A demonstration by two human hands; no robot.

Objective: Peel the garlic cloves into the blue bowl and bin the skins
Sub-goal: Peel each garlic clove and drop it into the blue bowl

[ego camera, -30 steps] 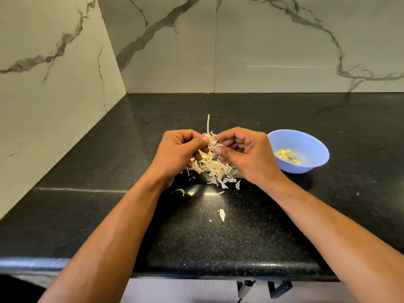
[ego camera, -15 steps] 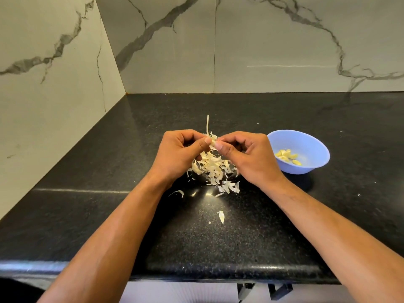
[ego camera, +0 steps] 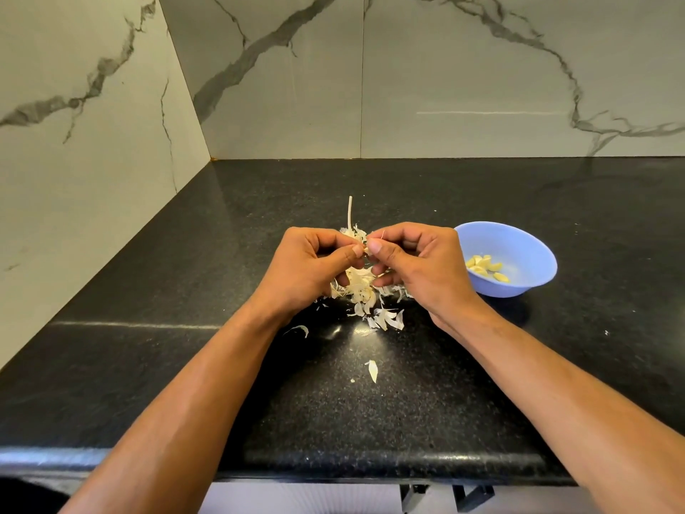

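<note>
At frame right the blue bowl [ego camera: 519, 276] is holding several peeled cloves [ego camera: 485, 268]. At centre, left hand [ego camera: 309, 270] and right hand [ego camera: 419, 267] are pinching a small garlic clove [ego camera: 367, 250] between thumbs and fingers, over the pale skins [ego camera: 365, 294] lying piled on the black counter [ego camera: 185, 291]

left hand [ego camera: 311, 268]: bare, no ring, no glove; short trimmed thumbnail visible
right hand [ego camera: 419, 265]: bare, no ring, no glove; short pale thumbnail visible
left forearm [ego camera: 207, 398]: bare up to frame edge, no sleeve in view, no watch or band at wrist
right forearm [ego camera: 548, 387]: bare up to frame edge, no sleeve in view, no watch or bracelet
clothing: none visible in frame
rest of body: out of view, only two arms enter from bottom edge
</note>
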